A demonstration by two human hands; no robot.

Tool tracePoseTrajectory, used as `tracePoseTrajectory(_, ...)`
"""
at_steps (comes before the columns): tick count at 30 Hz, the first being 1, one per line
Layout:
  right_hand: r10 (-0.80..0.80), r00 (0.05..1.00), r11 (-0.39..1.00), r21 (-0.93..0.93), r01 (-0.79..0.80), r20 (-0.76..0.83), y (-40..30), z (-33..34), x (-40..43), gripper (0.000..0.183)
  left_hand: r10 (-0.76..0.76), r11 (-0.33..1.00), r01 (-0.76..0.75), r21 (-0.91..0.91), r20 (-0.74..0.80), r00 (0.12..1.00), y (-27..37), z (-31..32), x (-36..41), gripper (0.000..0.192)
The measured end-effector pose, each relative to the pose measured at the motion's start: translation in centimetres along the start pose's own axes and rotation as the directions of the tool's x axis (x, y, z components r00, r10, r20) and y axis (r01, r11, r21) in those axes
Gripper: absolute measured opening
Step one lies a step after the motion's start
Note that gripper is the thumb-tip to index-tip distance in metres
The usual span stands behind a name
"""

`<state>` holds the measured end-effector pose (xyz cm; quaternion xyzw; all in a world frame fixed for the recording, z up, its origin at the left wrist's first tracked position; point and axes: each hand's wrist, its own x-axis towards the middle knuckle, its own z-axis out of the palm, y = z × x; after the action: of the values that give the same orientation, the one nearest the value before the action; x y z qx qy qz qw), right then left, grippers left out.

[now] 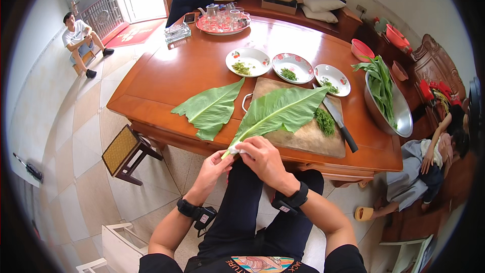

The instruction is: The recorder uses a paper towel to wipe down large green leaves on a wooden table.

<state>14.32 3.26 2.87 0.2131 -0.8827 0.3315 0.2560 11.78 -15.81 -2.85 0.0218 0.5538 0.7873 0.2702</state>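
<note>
My left hand (212, 170) grips the stem end of a large green leaf (280, 112) just past the table's near edge. Against the same stem, my right hand (265, 161) pinches a white tissue or cloth (234, 148). The leaf's blade stretches over the wooden cutting board (303, 142), hiding part of it. A second leaf (214, 110) lies flat to the left. On the board's right side sit a pile of shredded greens (324, 122) and a kitchen knife (335, 115), its black handle over the board's edge.
Three plates (248, 53) with chopped bits stand behind the board. A metal basin (401, 117) of leaves is at right, a tea tray (223, 28) and glass ashtray (177, 33) at the back. A stool (121, 151) stands left. Other people sit around the room.
</note>
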Motion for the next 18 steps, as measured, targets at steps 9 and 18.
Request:
tracePoseTrajectory(9,0.014,1.000,0.974,-0.225,-0.009,0.021,2.9,-0.4,1.3,0.020,0.051,0.998,-0.048,0.033,-0.079,0.996,1.1,0.5,0.2,0.024)
tracePoseTrajectory(18,0.000,0.997,0.973,-0.230,-0.019,-0.083,1.6,-2.1,2.4,0.021,0.159,0.980,-0.170,-0.102,-0.105,0.982,1.0,1.0,1.1,0.027)
